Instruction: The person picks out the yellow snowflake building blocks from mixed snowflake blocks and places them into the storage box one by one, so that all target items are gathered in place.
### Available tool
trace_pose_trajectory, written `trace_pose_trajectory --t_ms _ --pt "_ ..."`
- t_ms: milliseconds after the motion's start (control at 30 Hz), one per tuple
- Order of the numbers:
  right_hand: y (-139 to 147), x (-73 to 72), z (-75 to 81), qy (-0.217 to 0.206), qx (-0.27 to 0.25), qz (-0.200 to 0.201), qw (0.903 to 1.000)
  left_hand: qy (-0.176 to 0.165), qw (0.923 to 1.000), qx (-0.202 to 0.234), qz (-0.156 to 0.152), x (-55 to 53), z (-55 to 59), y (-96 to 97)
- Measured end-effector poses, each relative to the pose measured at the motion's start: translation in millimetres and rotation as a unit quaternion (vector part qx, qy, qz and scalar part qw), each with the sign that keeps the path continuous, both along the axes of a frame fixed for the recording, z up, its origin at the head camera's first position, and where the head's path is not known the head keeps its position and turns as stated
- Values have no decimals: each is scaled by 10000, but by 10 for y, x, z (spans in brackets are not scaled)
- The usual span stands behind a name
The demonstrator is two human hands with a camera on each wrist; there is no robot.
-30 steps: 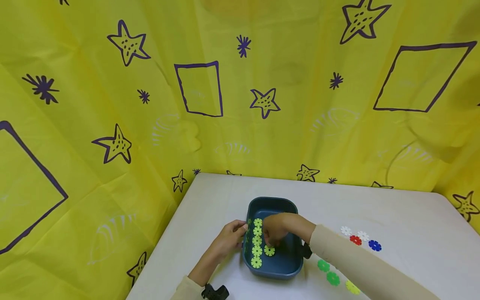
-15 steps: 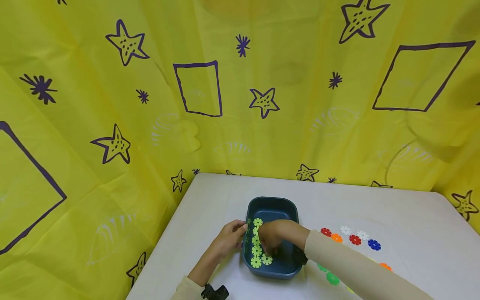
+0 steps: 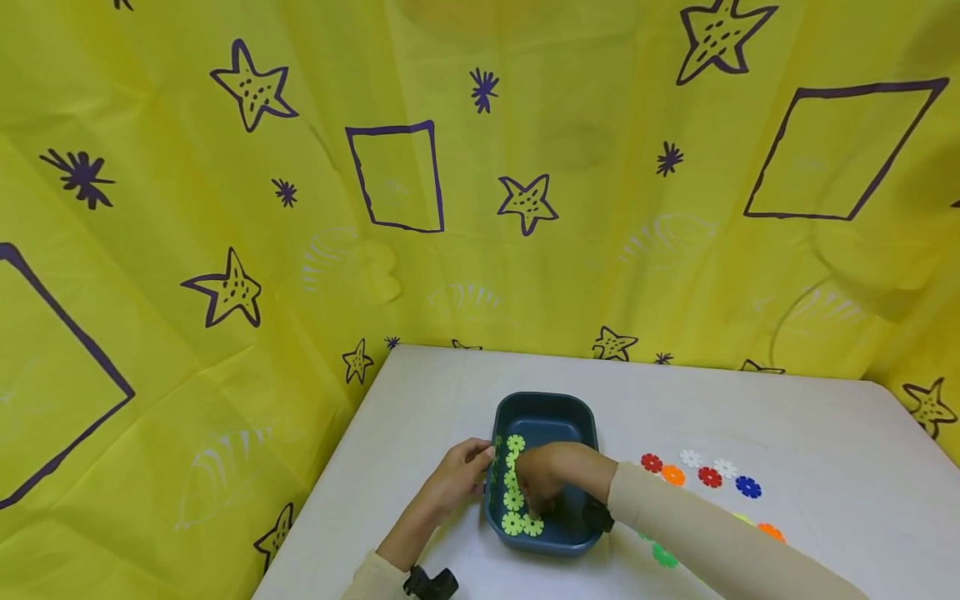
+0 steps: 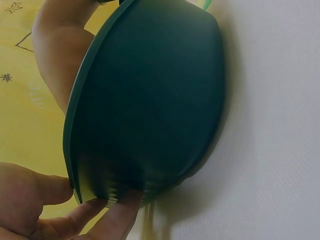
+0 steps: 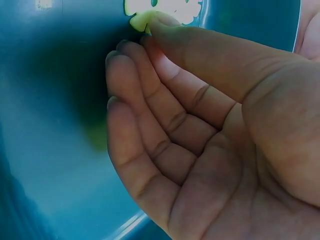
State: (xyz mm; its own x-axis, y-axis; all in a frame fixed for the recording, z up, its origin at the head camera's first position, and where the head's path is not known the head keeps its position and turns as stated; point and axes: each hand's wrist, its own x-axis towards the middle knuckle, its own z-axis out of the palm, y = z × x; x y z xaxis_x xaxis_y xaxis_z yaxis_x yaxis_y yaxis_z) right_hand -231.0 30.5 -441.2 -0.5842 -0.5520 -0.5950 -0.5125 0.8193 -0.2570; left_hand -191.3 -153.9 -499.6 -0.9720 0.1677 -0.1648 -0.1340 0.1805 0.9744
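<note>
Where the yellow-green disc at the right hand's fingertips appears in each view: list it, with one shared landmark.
Head: the yellow-green disc lies in the near end of the tray, just below the right hand.
Left wrist: not visible.
Right wrist: top centre, cut off by the picture's edge.
Shared landmark: the tray, in all three.

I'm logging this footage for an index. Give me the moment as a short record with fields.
Container: dark blue, open-topped, on a white table
Left hand: grips the container's left side
Right hand: pinches a yellow-green disc inside
Beside that: column of similar discs
Right of container: loose discs, including red, orange, white, blue, green
Backdrop: yellow, with star outlines
</note>
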Motion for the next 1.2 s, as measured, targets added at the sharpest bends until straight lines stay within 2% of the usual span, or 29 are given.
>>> trace_pose_trajectory --t_ms 233,367,600,733,833,967,1100,1200 --pt "153 -62 114 188 -94 113 9997 -39 10000 24 13 -6 23 16" --pt "361 -145 229 322 -575 51 9978 -57 10000 3 34 -3 35 22" --pt "907 -300 470 235 -1549 -252 9873 -87 9999 -3 70 -10 31 33" --pt "1263 -357 596 290 -1733 -430 9835 -77 9999 -18 69 -14 21 29" --pt "1524 -343 651 319 -1765 -611 9819 -64 10000 -34 61 -12 17 23" --pt "1821 -264 622 180 -1955 -993 9755 -86 9999 -104 105 -3 14 5" --pt "2076 -155 500 -5 -2255 -1231 9664 -106 9997 -142 158 6 15 -14" --pt "2257 -82 388 68 -2251 -1371 9646 -65 9998 -92 137 8 12 -21"
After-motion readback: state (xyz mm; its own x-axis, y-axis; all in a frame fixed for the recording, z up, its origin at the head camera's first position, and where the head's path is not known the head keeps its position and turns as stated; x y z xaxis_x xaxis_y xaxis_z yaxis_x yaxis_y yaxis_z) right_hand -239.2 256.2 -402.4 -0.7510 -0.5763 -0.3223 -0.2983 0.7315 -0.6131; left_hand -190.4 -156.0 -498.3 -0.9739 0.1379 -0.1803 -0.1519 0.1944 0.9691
